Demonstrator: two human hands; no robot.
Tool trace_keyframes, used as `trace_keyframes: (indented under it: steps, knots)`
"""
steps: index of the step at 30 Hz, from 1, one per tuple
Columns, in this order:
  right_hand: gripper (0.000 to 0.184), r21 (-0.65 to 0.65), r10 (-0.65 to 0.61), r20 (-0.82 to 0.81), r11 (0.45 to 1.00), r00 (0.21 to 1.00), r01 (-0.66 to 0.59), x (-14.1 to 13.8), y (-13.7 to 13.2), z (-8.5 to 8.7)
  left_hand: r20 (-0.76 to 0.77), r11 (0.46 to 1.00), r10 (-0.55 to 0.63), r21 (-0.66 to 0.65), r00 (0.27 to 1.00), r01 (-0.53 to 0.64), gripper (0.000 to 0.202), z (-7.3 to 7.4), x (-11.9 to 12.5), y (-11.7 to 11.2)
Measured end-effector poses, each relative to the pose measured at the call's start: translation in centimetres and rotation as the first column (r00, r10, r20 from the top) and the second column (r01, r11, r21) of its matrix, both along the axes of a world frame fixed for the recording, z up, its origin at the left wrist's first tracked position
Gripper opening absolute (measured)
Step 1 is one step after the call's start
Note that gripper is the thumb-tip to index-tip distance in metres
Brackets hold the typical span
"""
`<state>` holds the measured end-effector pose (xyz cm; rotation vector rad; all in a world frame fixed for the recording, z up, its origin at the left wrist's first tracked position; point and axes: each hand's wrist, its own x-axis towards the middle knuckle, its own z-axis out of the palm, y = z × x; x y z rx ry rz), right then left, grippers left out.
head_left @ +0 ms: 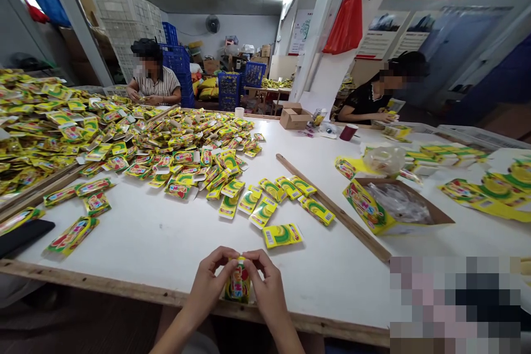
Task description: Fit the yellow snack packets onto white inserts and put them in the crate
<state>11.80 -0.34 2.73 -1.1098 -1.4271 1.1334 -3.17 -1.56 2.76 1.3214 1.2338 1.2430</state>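
Both my hands pinch one small yellow packet (238,282) with a red and green print, held upright over the near edge of the white table (166,238). My left hand (209,282) grips its left side and my right hand (265,285) its right side, fingertips meeting at the top. Just beyond lies a single yellow packet (282,234), and further out several loose ones (265,202).
A big heap of packets (124,138) covers the table's left and back. A wooden strip (332,207) runs diagonally at the right beside an open printed carton (394,207). Two other people sit at the far side. A dark flat object (22,235) lies at the left edge.
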Motion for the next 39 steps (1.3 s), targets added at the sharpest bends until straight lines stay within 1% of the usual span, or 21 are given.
trace_keyframes:
  steps: [5, 10, 13, 16, 19, 23, 25, 28, 30, 33, 36, 38, 39]
  knots:
    - [0.024, -0.021, 0.001, 0.06, 1.0, 0.998, 0.0, 0.1, 0.8, 0.6, 0.064, 0.998, 0.033, -0.046, 0.997, -0.03, 0.021, -0.2, 0.3, 0.4]
    - [0.023, 0.004, 0.022, 0.127, 1.0, 0.992, -0.023, 0.1, 1.0, 1.0, 0.161, 0.996, 0.051, -0.075, 0.986, -0.039, 0.02, -0.9, 0.7, 0.5]
    - [0.02, 0.052, 0.022, 0.14, 0.998, 0.99, -0.029, 0.1, 0.3, 1.0, 0.14, 0.997, 0.045, -0.063, 0.989, -0.037, 0.019, -1.0, 0.7, 0.2]
    - [0.017, 0.081, 0.019, 0.09, 0.996, 0.996, -0.027, 0.3, 0.0, 0.8, 0.092, 0.999, 0.039, -0.03, 0.995, -0.036, 0.021, -1.0, 0.5, -0.2]
    - [0.017, 0.021, 0.045, 0.039, 0.999, 0.998, -0.046, 0.5, 0.7, 0.9, 0.079, 0.999, 0.045, -0.024, 0.996, -0.043, 0.023, -1.2, 0.4, -0.4]
    - [0.018, -0.074, 0.117, 0.03, 0.991, 0.993, -0.115, 0.9, 2.5, 1.3, 0.088, 0.998, 0.057, -0.039, 0.995, -0.054, 0.024, -1.6, 0.4, -0.5]
    - [0.018, -0.086, 0.15, 0.047, 0.986, 0.988, -0.146, 1.1, 2.9, 1.6, 0.089, 0.998, 0.057, -0.036, 0.994, -0.054, 0.024, -1.7, 0.5, -0.6]
    - [0.016, -0.049, 0.158, 0.082, 0.987, 0.984, -0.154, 1.3, 2.3, 1.8, 0.078, 0.998, 0.055, -0.023, 0.995, -0.054, 0.021, -1.7, 0.5, -0.6]
    - [0.013, -0.013, 0.154, 0.086, 0.988, 0.984, -0.154, 1.6, 1.5, 1.5, 0.07, 0.999, 0.05, -0.006, 0.996, -0.05, 0.018, -1.6, 0.5, -0.7]
    - [0.008, 0.003, 0.14, 0.071, 0.99, 0.988, -0.14, 1.7, 0.4, 0.4, 0.047, 0.998, 0.043, 0.044, 0.998, -0.045, 0.015, -1.4, 0.4, -0.6]
    - [0.009, -0.005, 0.09, 0.039, 0.996, 0.995, -0.09, 1.1, -0.3, -0.6, 0.011, 0.996, 0.037, 0.077, 0.999, -0.038, 0.014, -1.4, 0.5, -0.7]
    - [0.011, 0.004, 0.044, 0.018, 0.999, 0.999, -0.044, 0.7, -0.7, -0.8, -0.008, 0.997, 0.02, 0.073, 1.0, -0.019, 0.013, -1.5, 0.5, -0.8]
    - [0.013, 0.017, 0.011, 0.014, 1.0, 1.0, -0.011, 0.7, -0.8, -0.6, -0.014, 0.997, 0.007, 0.074, 1.0, -0.006, 0.018, -1.6, 0.5, -0.9]
